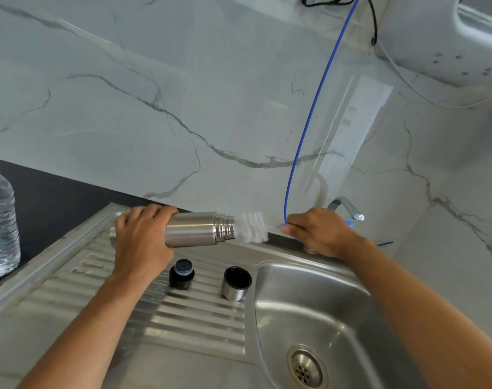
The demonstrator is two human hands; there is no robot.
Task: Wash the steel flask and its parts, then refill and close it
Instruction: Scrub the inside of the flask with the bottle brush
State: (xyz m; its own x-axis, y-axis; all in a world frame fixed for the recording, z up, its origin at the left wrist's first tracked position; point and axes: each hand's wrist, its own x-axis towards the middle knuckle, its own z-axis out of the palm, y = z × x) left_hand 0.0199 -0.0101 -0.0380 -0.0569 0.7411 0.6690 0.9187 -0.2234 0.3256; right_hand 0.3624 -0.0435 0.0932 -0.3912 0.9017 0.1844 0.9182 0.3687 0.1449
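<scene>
The left hand (pixel 139 242) is wrapped around the cylindrical brushed-steel flask (pixel 195 229), holding it on its side above the ribbed steel drainboard (pixel 183 318), mouth pointing right. The right hand (pixel 319 231) grips the handle of a white-bristled bottle brush (pixel 253 227), its bristles at the flask's mouth. Below stand the black stopper (pixel 181 274) and steel cup lid (pixel 236 283), just beside the sink basin (pixel 318 313)
</scene>
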